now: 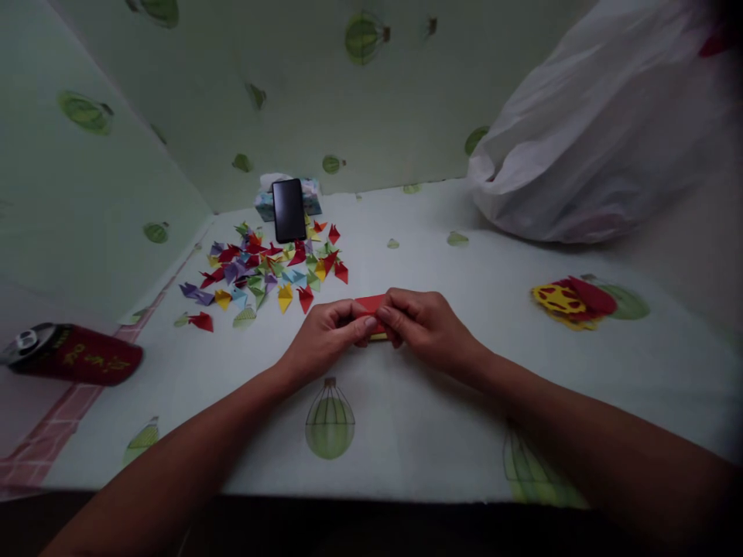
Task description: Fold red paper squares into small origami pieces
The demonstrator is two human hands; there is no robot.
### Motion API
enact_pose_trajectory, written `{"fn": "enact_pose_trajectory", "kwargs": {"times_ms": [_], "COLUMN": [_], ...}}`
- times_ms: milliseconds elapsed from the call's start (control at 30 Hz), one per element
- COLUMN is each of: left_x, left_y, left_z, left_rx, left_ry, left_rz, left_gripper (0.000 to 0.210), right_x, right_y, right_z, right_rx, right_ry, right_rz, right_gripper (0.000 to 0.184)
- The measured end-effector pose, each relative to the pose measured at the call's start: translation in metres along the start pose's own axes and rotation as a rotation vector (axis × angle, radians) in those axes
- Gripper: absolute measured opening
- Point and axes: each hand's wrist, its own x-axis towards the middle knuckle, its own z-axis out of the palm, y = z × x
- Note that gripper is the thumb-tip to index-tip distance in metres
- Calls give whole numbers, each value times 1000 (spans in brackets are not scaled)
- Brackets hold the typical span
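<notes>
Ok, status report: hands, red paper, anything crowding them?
Left hand and right hand: both pinching the red paper. Paper: partly hidden, yellow strip showing below. Closest clutter: folded paper pieces, beyond and left of left hand.

Red can [78, 357]: large yellow characters on the side that faces the camera, seen aslant; too dim and blurred to be read.
Upper part of the can: smaller yellowish marks near the silver top, perhaps lettering; likewise illegible.
Readable words, brands, numbers or signs: none can be made out with certainty on any surface in view.
</notes>
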Motion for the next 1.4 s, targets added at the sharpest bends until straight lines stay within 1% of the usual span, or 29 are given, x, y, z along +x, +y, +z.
{"fn": "enact_pose_trajectory", "kwargs": {"times_ms": [67, 133, 233, 333, 367, 433, 500, 567, 600, 700, 767, 833, 933, 1000, 1100, 1167, 1267, 1400], "left_x": [0, 1, 2, 2, 1, 0, -1, -1, -1, 1, 1, 1, -1, -1, 0, 1, 0, -3], "left_y": [0, -1, -1, 0, 0, 1, -1, -3, -4, -8, -9, -10, -12, -15, -19, -20, -19, -19], "left_z": [0, -1, -2, 0, 1, 3, 5, 7, 7, 5, 4, 4, 7, 11, 15, 16, 17, 22], "left_rx": [16, 29, 40, 26, 23, 52, 109, 130, 115, 25, 8, 28, -4, -95, -134, -137, -151, -177], "left_ry": [15, 35, 44, 22, 14, 27, 71, 101, 97, 21, -12, 1, 91, 153, 137, 109, 110, 126], "left_rz": [-1, -4, -4, 9, 6, -3, 2, 11, 13, 34, 78, 115, 105, 65, 48, 48, 52, 56], "left_gripper": [27, 27, 27, 25, 26, 29, 32, 35, 35, 33, 32, 32, 33, 34, 34, 32, 30, 29], "right_x": [-1, 0, 1, 2, 2, 0, -1, -1, -1, 3, 5, 6, 5, 4, 3, 4, 4, 3], "right_y": [1, 3, 4, 5, 4, 4, 4, 4, 4, 6, 7, 9, 10, 12, 13, 13, 11, 7], "right_z": [1, 2, 2, 2, 2, 4, 6, 7, 7, 4, 3, 3, 8, 12, 15, 14, 13, 16], "right_rx": [-66, -72, 58, 153, 136, 53, -31, -59, -57, -49, 8, 113, 231, 283, 322, 320, 332, 390], "right_ry": [38, 44, -16, -74, -71, -21, 56, 97, 94, 41, 17, 8, -18, -35, -24, 16, 74, 58], "right_rz": [-1, 15, 47, 65, 63, 46, 38, 54, 63, 46, 38, 65, 124, 157, 163, 149, 145, 156], "right_gripper": [35, 35, 39, 35, 35, 35, 35, 35, 35, 34, 33, 36, 42, 43, 35, 32, 35, 31]}}
